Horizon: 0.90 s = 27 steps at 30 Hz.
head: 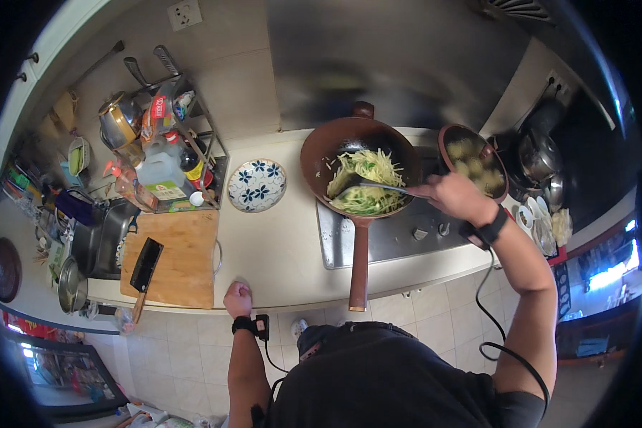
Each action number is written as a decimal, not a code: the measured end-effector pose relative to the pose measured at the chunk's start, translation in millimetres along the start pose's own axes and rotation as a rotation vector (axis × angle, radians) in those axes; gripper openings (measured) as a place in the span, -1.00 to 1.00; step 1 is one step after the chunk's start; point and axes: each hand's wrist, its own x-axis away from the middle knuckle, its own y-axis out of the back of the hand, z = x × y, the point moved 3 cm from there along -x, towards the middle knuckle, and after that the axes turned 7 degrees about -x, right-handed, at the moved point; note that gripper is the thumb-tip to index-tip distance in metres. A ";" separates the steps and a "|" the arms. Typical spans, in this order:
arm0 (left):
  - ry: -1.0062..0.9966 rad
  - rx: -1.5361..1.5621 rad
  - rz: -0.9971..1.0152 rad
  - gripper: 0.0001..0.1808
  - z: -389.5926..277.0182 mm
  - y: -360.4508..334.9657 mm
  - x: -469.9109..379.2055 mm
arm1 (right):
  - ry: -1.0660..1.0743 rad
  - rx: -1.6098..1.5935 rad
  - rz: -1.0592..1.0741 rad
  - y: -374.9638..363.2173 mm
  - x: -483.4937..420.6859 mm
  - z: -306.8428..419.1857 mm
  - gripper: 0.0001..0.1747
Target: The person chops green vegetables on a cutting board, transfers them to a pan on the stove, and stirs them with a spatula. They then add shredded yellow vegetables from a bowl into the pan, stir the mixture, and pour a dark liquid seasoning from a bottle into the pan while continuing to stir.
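My right hand (460,195) grips the handle of a metal wok spatula (382,185). The spatula's head sits among pale shredded vegetables (372,160) with green strips, inside a reddish-brown wok (321,144). This wok stands on the left side of a steel gas hob (390,243), its long handle (359,267) pointing towards me. At the counter's front edge my left hand (238,298) rests as a loose fist, and nothing shows in it. Left of the wok lies a white plate (257,184) with blue flowers.
A cleaver (147,265) lies on a wooden cutting board (187,257), its handle overhanging the counter edge. Behind it stands a rack (219,160) with bottles. Right of the wok is a brown-rimmed round vessel or lid (502,182) showing yellowish pieces. Small white bowls (525,216) sit farther right.
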 end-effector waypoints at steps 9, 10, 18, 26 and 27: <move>0.062 -0.032 0.033 -0.87 2.7 -2.5 -0.4 | -0.234 0.003 -0.034 36.7 68.8 18.4 -0.52; 0.073 -0.027 0.034 -0.87 4.0 -3.7 -0.9 | -0.296 0.050 0.017 19.3 59.4 15.8 -0.53; 0.056 0.025 0.039 -0.85 1.9 -1.6 -3.6 | -0.396 -0.133 0.034 -59.1 -24.4 18.9 -0.63; -0.023 0.852 0.922 -0.80 -159.6 -24.1 20.9 | -0.286 0.040 -0.044 51.2 43.0 -4.2 -0.55; -0.021 1.023 1.104 -0.73 -192.0 -24.7 34.0 | -0.245 0.126 -0.069 63.2 47.4 -6.3 -0.55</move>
